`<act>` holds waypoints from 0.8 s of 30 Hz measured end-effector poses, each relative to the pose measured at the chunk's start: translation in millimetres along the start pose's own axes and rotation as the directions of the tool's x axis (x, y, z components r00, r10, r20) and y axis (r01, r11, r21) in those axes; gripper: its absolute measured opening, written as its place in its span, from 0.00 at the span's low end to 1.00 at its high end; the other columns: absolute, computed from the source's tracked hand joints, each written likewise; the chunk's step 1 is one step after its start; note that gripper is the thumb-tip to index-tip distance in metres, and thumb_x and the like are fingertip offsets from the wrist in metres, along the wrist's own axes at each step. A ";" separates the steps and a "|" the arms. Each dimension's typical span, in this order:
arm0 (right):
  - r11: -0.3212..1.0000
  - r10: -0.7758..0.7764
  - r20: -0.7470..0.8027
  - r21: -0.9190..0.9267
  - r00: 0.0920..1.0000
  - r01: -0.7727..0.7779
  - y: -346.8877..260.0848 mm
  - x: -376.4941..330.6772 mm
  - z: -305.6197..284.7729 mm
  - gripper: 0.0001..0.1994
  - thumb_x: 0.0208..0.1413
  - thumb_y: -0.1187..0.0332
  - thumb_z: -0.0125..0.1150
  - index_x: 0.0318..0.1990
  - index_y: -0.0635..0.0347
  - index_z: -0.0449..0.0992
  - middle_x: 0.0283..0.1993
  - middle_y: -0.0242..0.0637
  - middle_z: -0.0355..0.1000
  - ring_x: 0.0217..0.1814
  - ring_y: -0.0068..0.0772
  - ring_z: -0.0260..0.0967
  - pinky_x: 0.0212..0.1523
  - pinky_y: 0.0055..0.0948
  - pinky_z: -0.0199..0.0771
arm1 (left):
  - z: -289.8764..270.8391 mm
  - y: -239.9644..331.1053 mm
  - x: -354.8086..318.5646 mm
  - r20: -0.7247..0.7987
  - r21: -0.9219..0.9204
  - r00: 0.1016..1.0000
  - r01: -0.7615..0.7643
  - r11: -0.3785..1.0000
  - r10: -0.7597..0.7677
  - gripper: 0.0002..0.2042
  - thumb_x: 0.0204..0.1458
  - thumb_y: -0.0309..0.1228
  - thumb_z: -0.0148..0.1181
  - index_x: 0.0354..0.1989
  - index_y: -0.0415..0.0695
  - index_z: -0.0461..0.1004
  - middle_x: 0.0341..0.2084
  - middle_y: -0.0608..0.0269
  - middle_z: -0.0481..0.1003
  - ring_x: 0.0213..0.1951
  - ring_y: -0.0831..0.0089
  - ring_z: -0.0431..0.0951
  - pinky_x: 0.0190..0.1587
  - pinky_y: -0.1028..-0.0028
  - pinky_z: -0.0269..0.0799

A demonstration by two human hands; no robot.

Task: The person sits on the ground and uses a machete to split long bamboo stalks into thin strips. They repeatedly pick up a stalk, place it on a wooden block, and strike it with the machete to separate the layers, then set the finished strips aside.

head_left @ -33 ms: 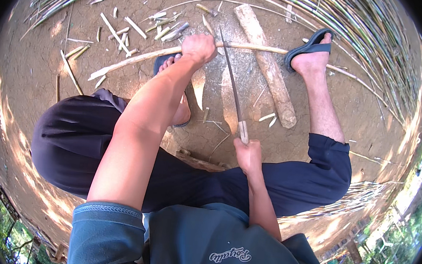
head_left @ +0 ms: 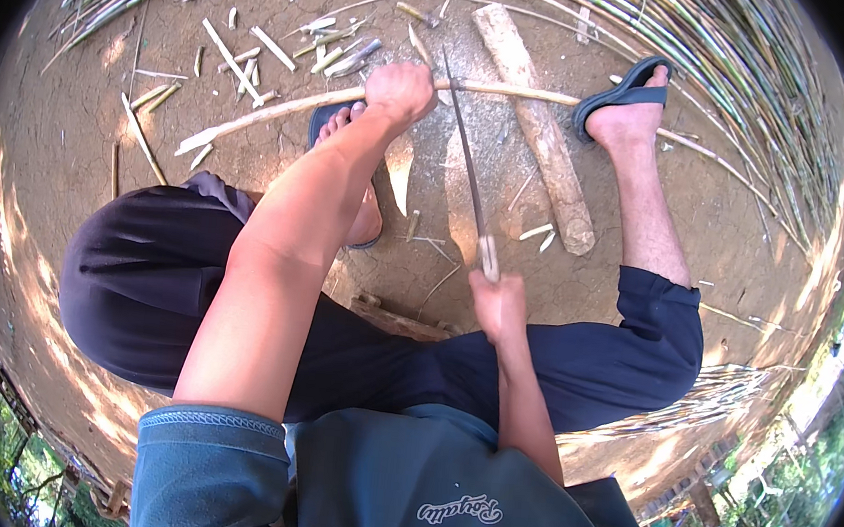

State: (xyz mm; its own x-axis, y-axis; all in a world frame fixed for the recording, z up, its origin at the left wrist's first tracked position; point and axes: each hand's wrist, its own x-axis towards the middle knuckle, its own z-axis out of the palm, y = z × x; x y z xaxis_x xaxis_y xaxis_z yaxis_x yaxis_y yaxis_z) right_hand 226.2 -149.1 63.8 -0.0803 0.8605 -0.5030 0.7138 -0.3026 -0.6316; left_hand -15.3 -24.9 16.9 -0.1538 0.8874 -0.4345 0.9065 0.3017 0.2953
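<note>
My left hand [head_left: 400,91] is closed around a long pale bamboo pole [head_left: 285,109] and presses it down over the left sandal [head_left: 326,120]. My right hand [head_left: 499,305] grips the wooden handle of a narrow, dark-bladed saw [head_left: 471,172]. Just right of my left fist, the blade crosses the pole, its tip pointing away from me. The teeth are too fine to make out. Further right, the pole rests across a thick log [head_left: 544,134] and reaches the right sandal [head_left: 596,113]; a thin length shows beyond that foot.
Pale sawdust [head_left: 452,40] covers the dirt around the blade. Cut bamboo pieces [head_left: 275,50] are scattered at the far left. Long bamboo stalks [head_left: 757,102] lie in a heap along the far and right side. A low wooden piece [head_left: 397,322] sits between my legs.
My right hand and the saw have slid slightly forward, away from me. The pole and my left hand stay nearly in place.
</note>
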 end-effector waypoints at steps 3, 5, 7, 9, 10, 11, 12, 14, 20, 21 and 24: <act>0.990 0.134 0.206 0.018 0.969 -0.141 -27.8 -3.4 12.5 0.21 0.52 0.58 0.59 0.26 0.76 0.75 0.16 0.45 0.70 0.19 0.33 0.70 0.22 0.38 0.66 | 2.1 -25.6 -12.9 -0.004 0.049 0.997 0.074 0.996 -0.074 0.16 0.52 0.35 0.47 0.38 0.39 0.80 0.35 0.47 0.80 0.39 0.53 0.82 0.43 0.59 0.77; 0.953 0.294 0.301 -0.023 0.907 -0.302 -91.4 41.3 16.8 0.18 0.53 0.61 0.57 0.31 0.74 0.77 0.19 0.43 0.72 0.22 0.31 0.71 0.24 0.33 0.69 | -0.1 -24.0 -11.2 -0.019 0.052 0.998 0.061 0.997 -0.060 0.16 0.53 0.35 0.47 0.38 0.40 0.80 0.34 0.48 0.80 0.38 0.52 0.82 0.42 0.59 0.77; 0.963 0.267 0.276 -0.049 0.923 -0.264 -86.7 32.2 19.0 0.17 0.54 0.63 0.56 0.31 0.74 0.77 0.19 0.43 0.72 0.22 0.31 0.71 0.24 0.32 0.69 | -3.5 -30.3 -7.5 -0.008 0.081 0.999 0.036 0.996 -0.036 0.16 0.54 0.36 0.47 0.38 0.40 0.80 0.34 0.48 0.80 0.38 0.53 0.82 0.42 0.59 0.77; 0.976 0.217 0.253 -0.046 0.943 -0.212 -73.1 15.9 19.6 0.16 0.54 0.63 0.56 0.30 0.73 0.77 0.18 0.42 0.72 0.21 0.30 0.70 0.23 0.32 0.68 | -1.4 -34.3 -13.4 0.028 0.066 0.996 0.080 0.995 -0.082 0.16 0.54 0.36 0.47 0.38 0.41 0.80 0.34 0.47 0.80 0.38 0.54 0.82 0.42 0.59 0.77; 0.986 0.169 0.194 -0.020 0.966 -0.168 -68.0 17.4 10.8 0.17 0.54 0.62 0.56 0.29 0.73 0.77 0.18 0.41 0.71 0.20 0.30 0.69 0.22 0.33 0.67 | -9.2 -22.9 -2.8 0.012 0.067 0.999 0.052 0.996 -0.053 0.15 0.54 0.36 0.47 0.38 0.41 0.80 0.35 0.48 0.80 0.39 0.55 0.82 0.42 0.60 0.77; 0.992 0.122 0.133 0.002 0.984 -0.123 -57.4 19.7 2.7 0.17 0.53 0.62 0.56 0.28 0.73 0.77 0.17 0.40 0.70 0.19 0.29 0.68 0.22 0.33 0.67 | -15.4 -10.9 5.2 -0.003 0.068 1.000 0.025 0.997 -0.024 0.15 0.54 0.35 0.47 0.38 0.42 0.80 0.36 0.49 0.80 0.40 0.55 0.82 0.43 0.61 0.77; 0.998 0.068 0.118 0.006 0.991 -0.069 -46.1 17.7 0.3 0.17 0.53 0.62 0.56 0.27 0.72 0.76 0.17 0.39 0.70 0.18 0.29 0.67 0.21 0.33 0.66 | -14.9 -11.0 0.1 -0.006 0.065 0.999 0.045 0.997 -0.044 0.15 0.54 0.34 0.47 0.38 0.42 0.80 0.37 0.50 0.80 0.41 0.56 0.82 0.43 0.61 0.77; 0.999 0.033 0.074 0.034 0.997 -0.035 -14.5 -9.7 -0.2 0.18 0.52 0.61 0.56 0.26 0.72 0.76 0.16 0.38 0.68 0.17 0.28 0.66 0.19 0.34 0.64 | -8.3 -3.5 -9.1 0.026 0.060 0.999 0.021 0.998 -0.023 0.15 0.54 0.33 0.47 0.39 0.43 0.80 0.38 0.51 0.80 0.42 0.56 0.81 0.44 0.62 0.77; 0.967 0.247 0.263 -0.002 0.932 -0.256 -79.5 32.1 20.8 0.16 0.53 0.61 0.57 0.22 0.65 0.76 0.15 0.35 0.69 0.15 0.25 0.64 0.16 0.32 0.61 | -10.7 -27.8 -12.3 0.034 0.100 0.994 0.104 0.990 -0.107 0.15 0.54 0.32 0.46 0.40 0.42 0.80 0.39 0.50 0.80 0.42 0.57 0.82 0.45 0.61 0.77; 0.962 0.268 0.228 -0.007 0.936 -0.274 -59.7 22.3 12.6 0.15 0.53 0.61 0.57 0.22 0.64 0.76 0.15 0.34 0.69 0.15 0.25 0.63 0.16 0.32 0.60 | -9.3 -11.7 -8.0 0.068 0.091 0.995 0.069 0.993 -0.076 0.15 0.54 0.32 0.46 0.40 0.42 0.80 0.39 0.50 0.80 0.42 0.57 0.82 0.45 0.61 0.77; 0.996 0.025 0.070 0.080 0.997 -0.031 -24.0 -25.2 5.8 0.15 0.52 0.62 0.57 0.23 0.65 0.76 0.15 0.35 0.69 0.16 0.25 0.64 0.17 0.33 0.62 | -9.8 -14.4 -11.3 0.044 0.085 0.996 0.073 0.994 -0.077 0.15 0.54 0.33 0.47 0.40 0.43 0.80 0.41 0.50 0.79 0.45 0.58 0.81 0.46 0.60 0.76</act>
State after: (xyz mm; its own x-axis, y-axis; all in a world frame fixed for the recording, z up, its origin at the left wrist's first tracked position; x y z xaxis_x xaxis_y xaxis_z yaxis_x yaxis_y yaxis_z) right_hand 207.1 -165.9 88.2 -0.1112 0.8217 -0.5590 0.6578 -0.3608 -0.6612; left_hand -30.5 -35.9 25.9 -0.2059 0.8453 -0.4930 0.9230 0.3352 0.1892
